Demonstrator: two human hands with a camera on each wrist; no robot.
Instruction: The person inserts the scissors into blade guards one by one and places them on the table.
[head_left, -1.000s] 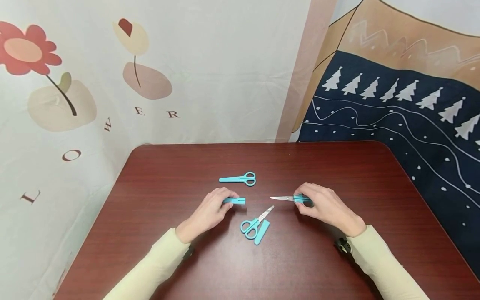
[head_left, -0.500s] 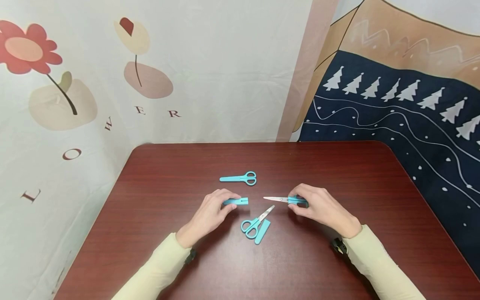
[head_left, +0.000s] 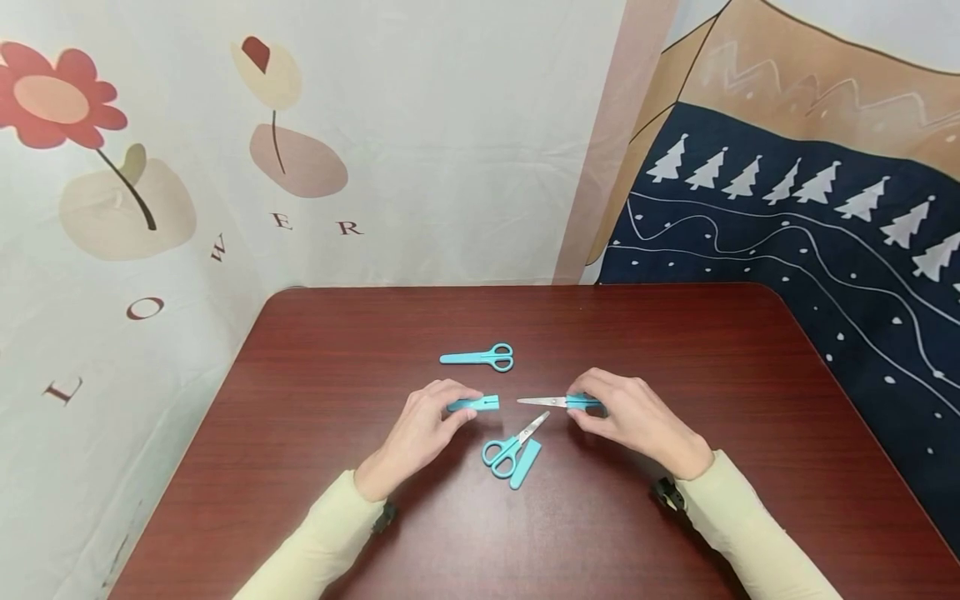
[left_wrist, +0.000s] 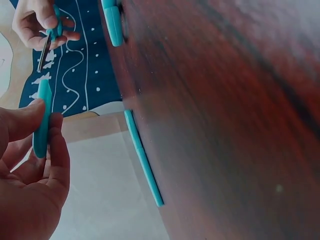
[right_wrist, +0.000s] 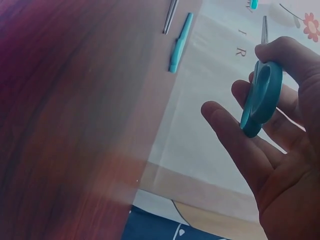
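While the left hand (head_left: pixel 420 425) pinches a turquoise sheath (head_left: pixel 483 402) between thumb and fingers, the right hand (head_left: pixel 641 421) grasps turquoise scissors (head_left: pixel 557 402) by the handles, at three o'clock from this sheath; their bare blades point to nine o'clock and stay apart from it. At twelve o'clock from the sheath, covered scissors (head_left: pixel 477 358) lie on the brown table (head_left: pixel 525 550). At five o'clock lie uncovered scissors (head_left: pixel 514 443), with a loose sheath (head_left: pixel 525 465) just beside them.
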